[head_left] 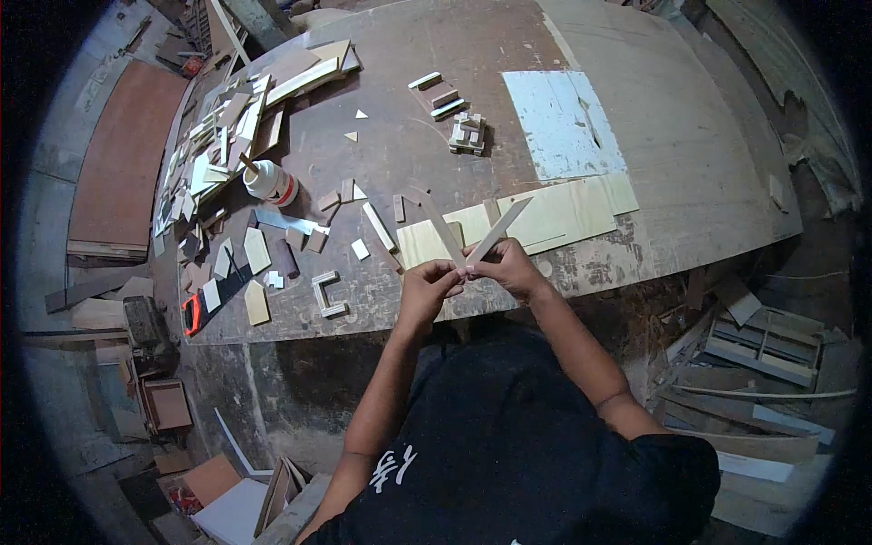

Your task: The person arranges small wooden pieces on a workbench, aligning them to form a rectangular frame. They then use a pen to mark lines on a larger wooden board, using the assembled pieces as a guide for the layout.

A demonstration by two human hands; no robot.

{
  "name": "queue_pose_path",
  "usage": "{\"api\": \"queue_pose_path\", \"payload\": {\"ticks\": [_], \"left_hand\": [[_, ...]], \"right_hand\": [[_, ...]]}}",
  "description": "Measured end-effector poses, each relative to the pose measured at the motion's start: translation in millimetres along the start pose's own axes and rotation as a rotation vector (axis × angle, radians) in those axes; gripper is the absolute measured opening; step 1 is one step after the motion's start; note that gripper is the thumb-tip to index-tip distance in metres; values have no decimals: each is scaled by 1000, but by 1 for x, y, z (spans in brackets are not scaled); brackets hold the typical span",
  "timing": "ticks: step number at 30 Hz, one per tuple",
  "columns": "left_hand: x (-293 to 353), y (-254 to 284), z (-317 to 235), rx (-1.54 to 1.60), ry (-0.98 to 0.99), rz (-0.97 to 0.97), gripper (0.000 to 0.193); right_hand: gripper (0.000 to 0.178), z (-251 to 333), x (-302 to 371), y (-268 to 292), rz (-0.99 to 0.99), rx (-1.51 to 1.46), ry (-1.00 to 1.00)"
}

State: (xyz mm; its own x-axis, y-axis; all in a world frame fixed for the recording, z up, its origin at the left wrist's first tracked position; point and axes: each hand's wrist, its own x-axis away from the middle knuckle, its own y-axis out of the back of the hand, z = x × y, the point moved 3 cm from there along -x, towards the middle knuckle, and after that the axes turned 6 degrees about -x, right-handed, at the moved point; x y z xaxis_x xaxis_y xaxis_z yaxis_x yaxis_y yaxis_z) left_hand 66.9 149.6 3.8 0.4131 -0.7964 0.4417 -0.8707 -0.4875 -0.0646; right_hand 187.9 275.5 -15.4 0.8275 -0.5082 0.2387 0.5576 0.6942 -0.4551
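Note:
Two thin wooden strips meet in a V above the table's near edge. My left hand (431, 289) is closed on the lower end of the left wooden strip (440, 225). With its fingers pinched, my right hand (511, 272) grips the right wooden strip (502, 231) near its lower end. The two lower ends touch or nearly touch between my fingertips; whether they are joined I cannot make out. Beneath the strips lies a long pale wooden board (568, 218). A small U-shaped wooden frame (329, 295) rests left of my left hand.
A white glue bottle (271, 184) stands on the worn table (381, 54), before a heap of wood offcuts (227, 127). An orange-handled saw (193, 313) lies at the near left. Farther back are a stacked block structure (467, 133) and a whitish panel (559, 123).

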Motion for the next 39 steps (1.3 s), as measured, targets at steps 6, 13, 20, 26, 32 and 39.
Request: {"api": "queue_pose_path", "payload": {"ticks": [6,13,20,26,32,39], "left_hand": [[-4,4,6,78,19,20,17],[-6,5,5,64,20,26,17],[-6,6,5,38,23,35,17],[-5,5,7,52,14,47,14],[-5,6,4,8,32,72,12],[-9,13,9,29,141,146,16]], "right_hand": [[24,6,-3,3,-28,24,-58],[19,-1,-3,4,-17,-34,-68],[17,0,-1,6,-38,13,-96],[18,-6,-2,9,-45,-19,-68],[19,-1,1,5,-11,-9,-94],[20,-2,2,5,39,-2,-112]]}}
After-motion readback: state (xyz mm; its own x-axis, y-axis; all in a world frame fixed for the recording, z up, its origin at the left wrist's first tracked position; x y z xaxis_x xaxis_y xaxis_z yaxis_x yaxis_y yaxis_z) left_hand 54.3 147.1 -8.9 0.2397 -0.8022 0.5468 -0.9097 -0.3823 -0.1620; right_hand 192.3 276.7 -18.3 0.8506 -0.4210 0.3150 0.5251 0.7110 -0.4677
